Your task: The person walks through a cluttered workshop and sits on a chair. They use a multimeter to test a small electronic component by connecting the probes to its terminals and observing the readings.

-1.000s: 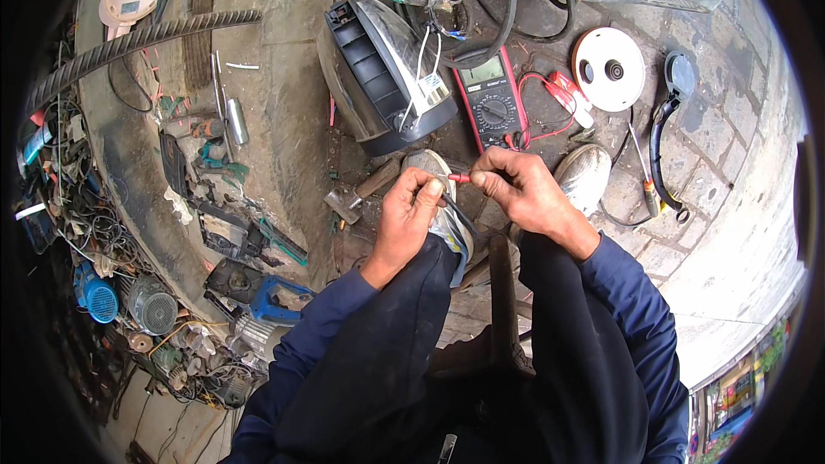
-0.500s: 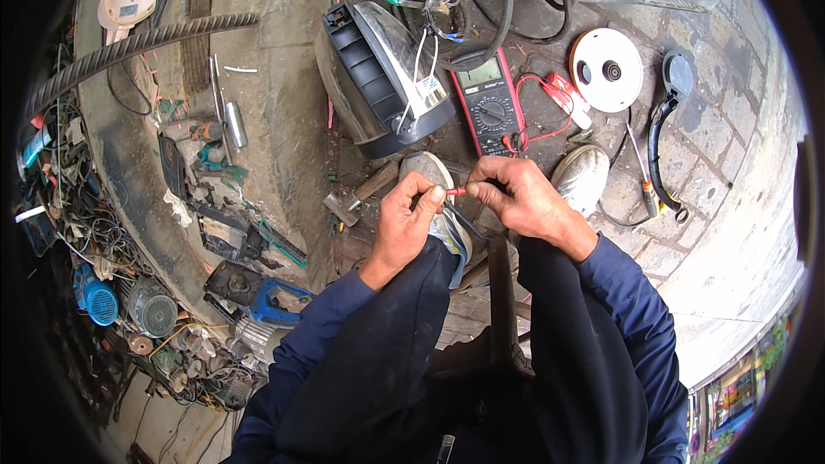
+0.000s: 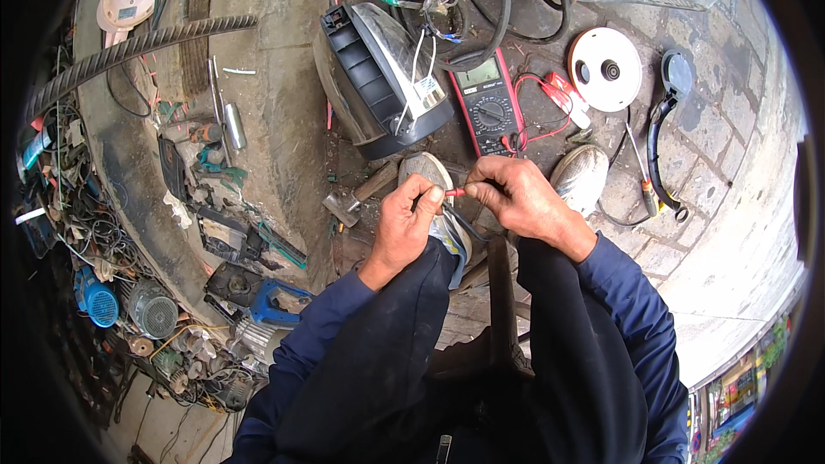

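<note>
As we look down through the head view, we find a slim red piece (image 3: 455, 192) spanning the gap between the two hands, over the left shoe (image 3: 421, 167). The left hand (image 3: 402, 228) pinches its left end between the fingers, and the right hand (image 3: 526, 198) pinches the other. We judge it light, stiff and perhaps slippery, best held near its ends; the dark cable (image 3: 467, 224) below should flex easily.

The site was an open-air repair workshop: a multimeter (image 3: 488, 107), a hammer (image 3: 363, 191) and a screwdriver (image 3: 649, 196) lay on stained paving (image 3: 720, 125), and motors (image 3: 155, 314) were heaped among tangled wires (image 3: 79, 216) at left.
</note>
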A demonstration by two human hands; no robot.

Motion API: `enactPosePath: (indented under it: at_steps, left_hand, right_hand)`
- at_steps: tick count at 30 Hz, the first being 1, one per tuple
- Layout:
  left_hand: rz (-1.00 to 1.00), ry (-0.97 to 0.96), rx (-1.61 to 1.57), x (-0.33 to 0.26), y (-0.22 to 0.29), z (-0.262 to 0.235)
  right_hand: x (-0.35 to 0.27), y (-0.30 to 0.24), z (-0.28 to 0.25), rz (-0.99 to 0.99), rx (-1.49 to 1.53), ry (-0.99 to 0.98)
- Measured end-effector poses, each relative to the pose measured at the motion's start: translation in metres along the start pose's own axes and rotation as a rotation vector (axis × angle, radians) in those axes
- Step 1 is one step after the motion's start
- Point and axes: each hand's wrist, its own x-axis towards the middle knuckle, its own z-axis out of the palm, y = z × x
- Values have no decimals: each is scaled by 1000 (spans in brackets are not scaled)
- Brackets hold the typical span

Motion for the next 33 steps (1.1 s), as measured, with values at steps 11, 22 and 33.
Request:
enactPosePath:
  at_steps: [11, 22, 33]
  left_hand:
    - [-155, 38, -164, 0, -1, 3]
    - [-284, 77, -407, 5, -6, 3]
    - [-241, 40, -474, 4, -6, 2]
  right_hand:
    - [-1, -4, 3, 104, 10, -12]
    - [-4, 9, 41, 266, 443, -41]
    - [-3, 3, 29, 263, 248, 112]
